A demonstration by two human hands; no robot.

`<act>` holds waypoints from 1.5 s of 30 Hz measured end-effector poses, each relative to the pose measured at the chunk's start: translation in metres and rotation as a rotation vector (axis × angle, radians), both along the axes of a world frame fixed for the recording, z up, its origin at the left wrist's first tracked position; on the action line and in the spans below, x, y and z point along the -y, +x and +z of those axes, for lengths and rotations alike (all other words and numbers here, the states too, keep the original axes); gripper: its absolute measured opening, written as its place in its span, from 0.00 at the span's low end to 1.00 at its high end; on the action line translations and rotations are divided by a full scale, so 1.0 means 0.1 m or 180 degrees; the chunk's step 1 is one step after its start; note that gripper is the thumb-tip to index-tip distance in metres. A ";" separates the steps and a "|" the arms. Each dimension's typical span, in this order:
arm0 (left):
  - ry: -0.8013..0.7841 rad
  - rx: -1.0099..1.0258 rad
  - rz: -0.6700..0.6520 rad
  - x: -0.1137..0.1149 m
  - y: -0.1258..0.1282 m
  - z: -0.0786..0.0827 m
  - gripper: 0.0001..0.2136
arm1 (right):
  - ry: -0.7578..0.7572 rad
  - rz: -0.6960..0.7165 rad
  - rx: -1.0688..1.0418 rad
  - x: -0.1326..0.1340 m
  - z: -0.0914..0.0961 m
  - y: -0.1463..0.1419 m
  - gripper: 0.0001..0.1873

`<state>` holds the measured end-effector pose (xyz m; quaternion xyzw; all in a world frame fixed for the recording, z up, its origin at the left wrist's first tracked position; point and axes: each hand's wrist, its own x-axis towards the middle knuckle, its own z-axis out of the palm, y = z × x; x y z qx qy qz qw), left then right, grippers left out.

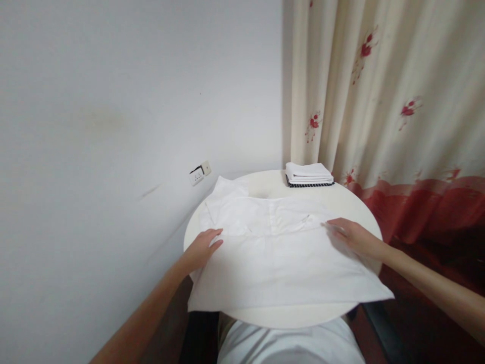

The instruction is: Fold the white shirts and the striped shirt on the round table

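Observation:
A white garment (280, 253) lies spread over a small round white table (273, 184), its lower edge hanging past the near rim. My left hand (202, 247) rests flat on the garment's left edge, fingers stretched out and pointing right. My right hand (350, 235) lies flat on the right side of the cloth, fingers extended toward the left. Neither hand grips anything.
A stack of folded white cloths (308, 174) sits at the table's far edge. A cream curtain with red flowers (382, 101) hangs to the right. The white wall (113, 126) with a socket (199, 174) is on the left.

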<state>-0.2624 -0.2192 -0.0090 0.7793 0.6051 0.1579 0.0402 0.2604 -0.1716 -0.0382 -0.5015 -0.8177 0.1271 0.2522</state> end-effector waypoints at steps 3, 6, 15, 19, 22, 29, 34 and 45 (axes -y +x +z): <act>-0.0032 0.0063 -0.0139 -0.14 -0.09 0.04 0.18 | -0.0145 0.0161 -0.0200 -0.16 0.06 0.04 0.19; -0.0053 0.0151 -0.0207 -0.20 -0.07 0.08 0.15 | -0.0151 0.0245 -0.0306 -0.23 0.12 0.00 0.17; -0.0747 0.0855 -0.0155 -0.17 0.07 0.29 0.18 | -0.0764 0.0617 -0.0897 -0.14 0.28 -0.14 0.31; -0.0991 0.1099 0.0048 -0.16 0.08 0.27 0.20 | -0.0912 0.0456 -0.0948 -0.12 0.22 -0.18 0.34; -0.1154 0.1361 0.0180 -0.15 0.07 0.23 0.20 | -0.0974 0.0371 -0.0997 -0.12 0.15 -0.18 0.33; -0.1462 0.1263 0.0045 -0.01 0.06 0.41 0.17 | -0.1423 0.0493 -0.1164 -0.04 0.27 -0.09 0.27; -0.1426 0.1355 0.0105 0.07 0.05 0.56 0.17 | -0.1315 0.0322 -0.1210 -0.03 0.42 -0.02 0.27; -0.0510 0.0387 -0.0260 -0.14 0.07 0.17 0.15 | -0.0733 0.0406 -0.0855 -0.22 0.03 -0.16 0.30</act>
